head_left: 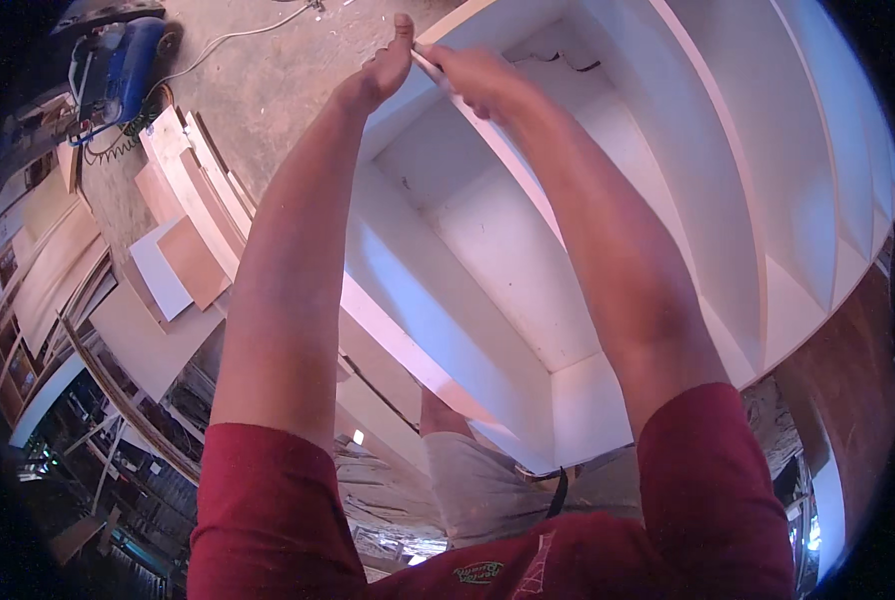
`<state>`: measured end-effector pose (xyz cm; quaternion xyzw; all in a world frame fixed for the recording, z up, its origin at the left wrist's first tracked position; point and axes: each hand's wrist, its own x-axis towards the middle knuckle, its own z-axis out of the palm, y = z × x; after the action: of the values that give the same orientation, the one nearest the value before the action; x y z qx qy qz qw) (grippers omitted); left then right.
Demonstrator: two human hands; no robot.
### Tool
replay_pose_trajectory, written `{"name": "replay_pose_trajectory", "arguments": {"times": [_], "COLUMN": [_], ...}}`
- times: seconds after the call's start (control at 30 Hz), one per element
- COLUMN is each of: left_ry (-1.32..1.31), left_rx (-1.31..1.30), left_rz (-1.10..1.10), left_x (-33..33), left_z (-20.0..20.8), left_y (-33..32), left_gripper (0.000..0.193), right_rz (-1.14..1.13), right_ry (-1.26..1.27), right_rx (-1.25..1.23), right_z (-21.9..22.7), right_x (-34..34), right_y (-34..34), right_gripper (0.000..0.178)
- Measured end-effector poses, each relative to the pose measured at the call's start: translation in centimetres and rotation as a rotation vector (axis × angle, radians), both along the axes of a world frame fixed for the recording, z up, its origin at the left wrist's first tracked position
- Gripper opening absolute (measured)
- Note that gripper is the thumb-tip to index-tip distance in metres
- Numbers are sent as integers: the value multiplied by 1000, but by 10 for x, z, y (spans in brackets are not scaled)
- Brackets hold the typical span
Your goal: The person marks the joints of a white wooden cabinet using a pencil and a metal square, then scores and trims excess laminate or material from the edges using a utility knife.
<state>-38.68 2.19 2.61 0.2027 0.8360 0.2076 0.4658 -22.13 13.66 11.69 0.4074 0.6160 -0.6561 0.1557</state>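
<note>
A large white cabinet carcass (498, 265) lies in front of me, its open compartments facing up. Both my arms reach to its far left corner. My right hand (473, 80) curls over the pale narrow front edge (528, 172) of a divider, near that edge's far end. Just left of it, my left hand (388, 68) is at the corner with the thumb stretched up and apart. Its other fingers are mostly hidden behind the hand. Whether a loose strip lies between the two hands is too small to make out.
Further dividers (733, 130) run across the cabinet to the right. Wood boards and offcuts (193, 260) are stacked at the left. Beyond them stands a blue machine (138, 65), with a pale cable (230, 38) trailing over the concrete floor (278, 100). A brown panel (848, 370) stands at the right.
</note>
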Motion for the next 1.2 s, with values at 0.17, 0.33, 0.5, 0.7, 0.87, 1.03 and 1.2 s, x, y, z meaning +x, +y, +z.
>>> {"name": "replay_pose_trajectory", "arguments": {"times": [0.17, 0.33, 0.5, 0.7, 0.87, 1.03, 1.2], "left_ry": [-33, -268, -110, 163, 364, 254, 1311], "left_rx": [11, 130, 222, -174, -224, -320, 139], "left_rz": [15, 57, -12, -144, -389, -396, -322], "left_x": [3, -5, -4, 23, -25, -14, 139], "left_z": [-5, -5, 19, 29, 8, 3, 30], "left_y": [-9, -23, 14, -1, -16, 17, 9], "left_gripper": [113, 114, 103, 102, 95, 105, 88], "right_rz": [-20, 53, -34, -53, -259, -295, 131], "right_ry": [-17, -4, 228, 215, 116, -69, -217], "right_rx": [-84, -64, 190, 279, 64, 203, 413], "right_z": [11, -5, -79, -43, 39, 96, 156], "right_x": [-2, -13, 1, 169, 335, 494, 560], "right_y": [-3, 0, 53, 60, 27, -36, -57], "right_gripper": [55, 56, 56, 43, 44, 34, 32]}}
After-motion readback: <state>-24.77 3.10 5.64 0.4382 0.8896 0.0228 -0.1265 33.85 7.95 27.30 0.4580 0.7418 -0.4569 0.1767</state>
